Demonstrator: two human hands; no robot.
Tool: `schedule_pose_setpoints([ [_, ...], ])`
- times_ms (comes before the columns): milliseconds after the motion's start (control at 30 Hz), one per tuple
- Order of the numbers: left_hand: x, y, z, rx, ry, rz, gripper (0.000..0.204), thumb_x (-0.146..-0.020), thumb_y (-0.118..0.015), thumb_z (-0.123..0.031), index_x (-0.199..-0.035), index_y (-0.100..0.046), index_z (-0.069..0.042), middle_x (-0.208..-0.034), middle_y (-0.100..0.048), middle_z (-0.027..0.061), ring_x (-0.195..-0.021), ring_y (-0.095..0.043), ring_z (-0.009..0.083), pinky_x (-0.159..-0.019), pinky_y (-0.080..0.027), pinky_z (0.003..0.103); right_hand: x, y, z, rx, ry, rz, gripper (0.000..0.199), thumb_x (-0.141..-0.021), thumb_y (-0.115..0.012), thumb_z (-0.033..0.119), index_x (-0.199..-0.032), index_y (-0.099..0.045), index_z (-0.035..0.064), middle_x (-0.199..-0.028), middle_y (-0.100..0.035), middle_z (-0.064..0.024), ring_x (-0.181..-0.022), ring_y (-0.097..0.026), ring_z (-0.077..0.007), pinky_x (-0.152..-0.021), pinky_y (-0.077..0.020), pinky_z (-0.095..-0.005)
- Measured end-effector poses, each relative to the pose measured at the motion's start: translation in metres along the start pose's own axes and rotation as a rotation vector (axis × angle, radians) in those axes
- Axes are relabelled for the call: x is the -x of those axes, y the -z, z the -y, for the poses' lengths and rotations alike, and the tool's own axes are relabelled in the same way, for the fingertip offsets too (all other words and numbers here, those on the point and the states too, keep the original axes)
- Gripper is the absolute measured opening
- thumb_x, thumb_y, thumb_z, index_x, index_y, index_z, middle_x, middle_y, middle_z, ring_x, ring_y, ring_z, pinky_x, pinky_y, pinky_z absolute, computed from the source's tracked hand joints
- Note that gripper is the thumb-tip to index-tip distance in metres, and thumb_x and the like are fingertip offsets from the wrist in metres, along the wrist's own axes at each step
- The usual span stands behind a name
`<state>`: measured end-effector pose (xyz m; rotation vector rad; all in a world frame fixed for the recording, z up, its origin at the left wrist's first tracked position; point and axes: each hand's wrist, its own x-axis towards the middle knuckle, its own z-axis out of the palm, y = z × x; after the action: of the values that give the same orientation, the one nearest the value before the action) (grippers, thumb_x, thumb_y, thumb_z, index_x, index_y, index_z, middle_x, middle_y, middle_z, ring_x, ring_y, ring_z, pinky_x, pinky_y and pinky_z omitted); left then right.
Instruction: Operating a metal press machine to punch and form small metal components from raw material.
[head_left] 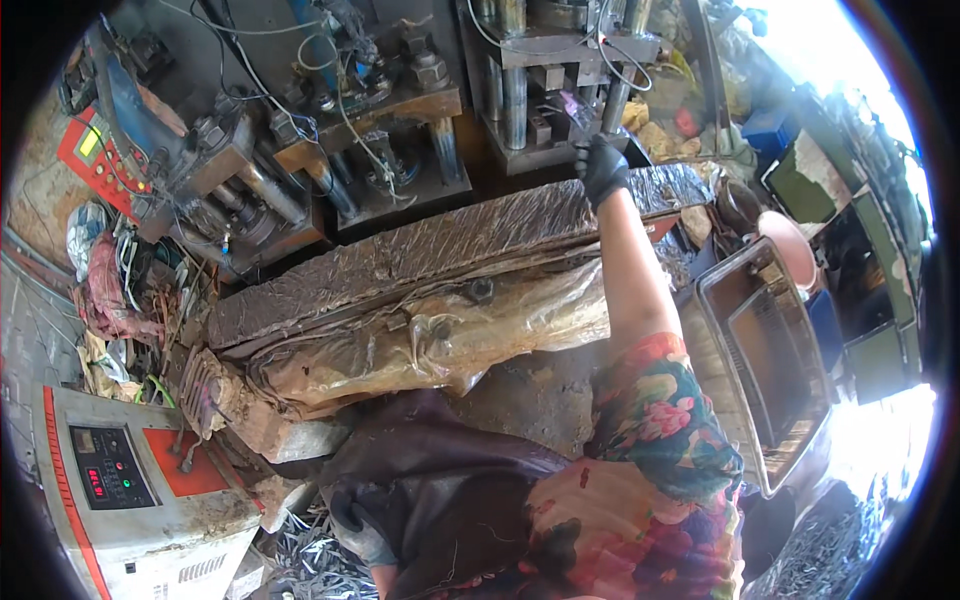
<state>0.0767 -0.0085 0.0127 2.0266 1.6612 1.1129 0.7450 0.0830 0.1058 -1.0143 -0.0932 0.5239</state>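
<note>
My right hand (603, 170), in a dark glove, reaches far forward to the front of the right-hand press (515, 110). Its fingers are curled together, and what they hold, if anything, is too small and blurred to name. Just beyond the fingertips, a small purple and clear piece (570, 104) shows between the press posts. Low in the picture, my left hand (368, 540) hangs beside the dark apron (430, 480). It wears a greyish glove, and its fingers are mostly hidden.
A long plastic-wrapped ledge (420, 262) lies between me and the presses. Another press (370, 130) stands further left. A control cabinet (140, 500) is at lower left, a rectangular metal bin (715, 345) at right. Metal scraps (315, 555) lie on the floor.
</note>
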Motion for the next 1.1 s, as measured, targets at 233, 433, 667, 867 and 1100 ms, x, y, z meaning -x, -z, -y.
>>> schedule_pose_setpoints([
  [233, 0.009, 0.010, 0.019, 0.050, 0.000, -0.047, 0.025, -0.085, -0.058, -0.013, -0.103, -0.061, 0.004, -0.103, -0.064, 0.0192, -0.096, -0.060, 0.0319, -0.086, -0.046, 0.039, 0.121, 0.092, 0.016, 1.279, 0.532, 0.047, 0.034, -0.098, -0.041, 0.031, -0.096, -0.066, 0.0082, -0.069, -0.067, -0.0117, -0.052, -0.063, -0.0165, -0.045, -0.0463, -0.0313],
  [433, 0.014, 0.007, 0.035, -0.007, -0.035, -0.003, 0.026, -0.086, -0.054, -0.007, -0.108, -0.060, 0.006, -0.106, -0.063, 0.0203, -0.096, -0.060, 0.0325, -0.088, -0.046, 0.040, 0.176, 0.124, -0.001, 1.595, 0.281, -0.080, 0.055, -0.088, -0.050, 0.059, -0.087, -0.069, 0.0079, -0.058, -0.063, -0.0092, -0.051, -0.063, -0.0192, -0.061, -0.0495, -0.0319],
  [667, 0.017, 0.014, 0.022, 0.153, 0.000, -0.001, 0.028, -0.088, -0.054, -0.012, -0.109, -0.059, 0.006, -0.107, -0.063, 0.0192, -0.098, -0.059, 0.0310, -0.088, -0.045, 0.039, 0.176, 0.104, 0.015, 1.911, 0.125, 0.030, 0.052, -0.092, -0.038, 0.055, -0.092, -0.070, 0.0138, -0.079, -0.066, -0.0133, -0.073, -0.064, -0.0287, -0.073, -0.0492, -0.0401],
  [867, 0.023, 0.022, 0.040, 0.179, 0.061, -0.074, 0.030, -0.087, -0.057, -0.015, -0.108, -0.059, 0.006, -0.105, -0.063, 0.0203, -0.096, -0.059, 0.0335, -0.087, -0.045, 0.041, 0.173, 0.093, 0.015, 1.874, 0.172, 0.060, 0.054, -0.091, -0.041, 0.055, -0.090, -0.070, 0.0090, -0.061, -0.066, -0.0077, -0.056, -0.066, -0.0222, -0.064, -0.0513, -0.0364],
  [1100, 0.034, 0.015, 0.070, 0.138, 0.038, -0.117, 0.026, -0.091, -0.057, -0.017, -0.108, -0.058, 0.003, -0.102, -0.061, 0.0124, -0.095, -0.058, 0.0251, -0.087, -0.044, 0.036, 0.211, 0.016, -0.056, 0.740, -0.008, 0.387, 0.029, -0.090, -0.063, 0.034, -0.091, -0.067, 0.0053, -0.077, -0.066, -0.0027, -0.067, -0.057, -0.0095, -0.059, -0.0435, -0.0251],
])
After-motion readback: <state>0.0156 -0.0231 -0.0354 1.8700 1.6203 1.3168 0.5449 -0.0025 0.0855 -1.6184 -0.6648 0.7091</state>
